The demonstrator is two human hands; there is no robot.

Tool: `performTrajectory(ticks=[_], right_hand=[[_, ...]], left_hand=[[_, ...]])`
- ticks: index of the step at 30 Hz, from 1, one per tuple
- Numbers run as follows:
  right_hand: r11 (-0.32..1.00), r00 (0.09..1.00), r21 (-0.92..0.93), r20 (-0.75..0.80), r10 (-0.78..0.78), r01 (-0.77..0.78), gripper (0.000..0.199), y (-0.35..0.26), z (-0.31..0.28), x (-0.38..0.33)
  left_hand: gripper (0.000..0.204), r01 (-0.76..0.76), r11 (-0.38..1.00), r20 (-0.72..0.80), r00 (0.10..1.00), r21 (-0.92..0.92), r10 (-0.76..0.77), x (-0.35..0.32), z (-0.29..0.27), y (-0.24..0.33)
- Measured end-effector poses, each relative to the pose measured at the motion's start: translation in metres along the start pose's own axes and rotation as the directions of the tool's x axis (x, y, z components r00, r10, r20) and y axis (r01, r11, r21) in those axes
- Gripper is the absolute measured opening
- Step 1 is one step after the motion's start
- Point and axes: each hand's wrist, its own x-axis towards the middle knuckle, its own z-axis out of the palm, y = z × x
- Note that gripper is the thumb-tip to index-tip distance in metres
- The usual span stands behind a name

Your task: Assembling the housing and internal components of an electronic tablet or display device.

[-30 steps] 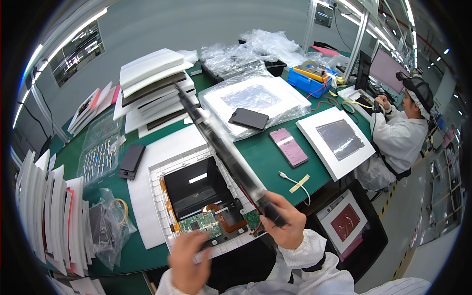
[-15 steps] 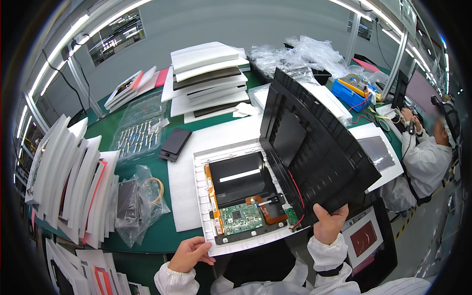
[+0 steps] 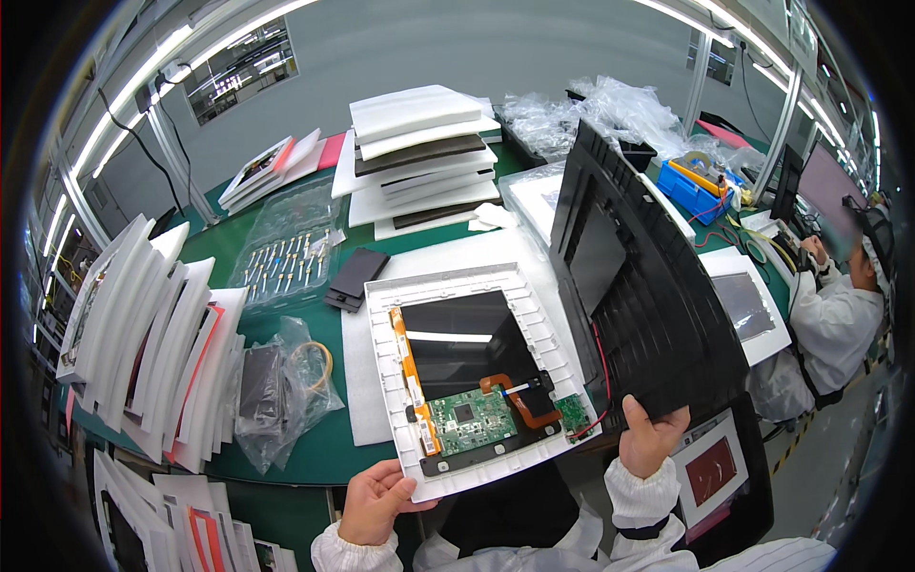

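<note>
while the black back cover [image 3: 640, 286] stands tilted up at the right, a worker steadies an opened white frame [image 3: 474, 377].
right hand [image 3: 651, 439] fingers closed on the cover's lower edge; left hand [image 3: 377, 500] pinches the frame's near corner on the green table [image 3: 295, 458].

Stacked foam sheets [image 3: 419, 143], bagged screws [image 3: 281, 255]

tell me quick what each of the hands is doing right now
Left hand: closed on the white frame's near edge.
Right hand: closed on the tilted black back cover.
</note>
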Motion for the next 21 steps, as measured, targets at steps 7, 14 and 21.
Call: performTrajectory(ticks=[7,14,21], right_hand=[[0.977,0.989,0.160,-0.027,0.143,-0.137,0.043,0.014,0.002,0.018],[0.913,0.975,0.358,-0.035,0.221,-0.195,0.047,0.024,0.008,0.037],[0.911,0.970,0.345,-0.009,0.244,-0.226,0.055,0.037,0.002,0.030]], left_hand=[[0.035,-0.012,0.999,0.007,1.000,0.044,0.011,0.002,-0.004,0.008],[0.037,-0.023,0.999,-0.046,0.999,0.038,0.024,0.003,-0.001,0.013],[0.032,-0.140,0.972,-0.168,0.971,0.187,0.172,0.008,0.011,0.047]])
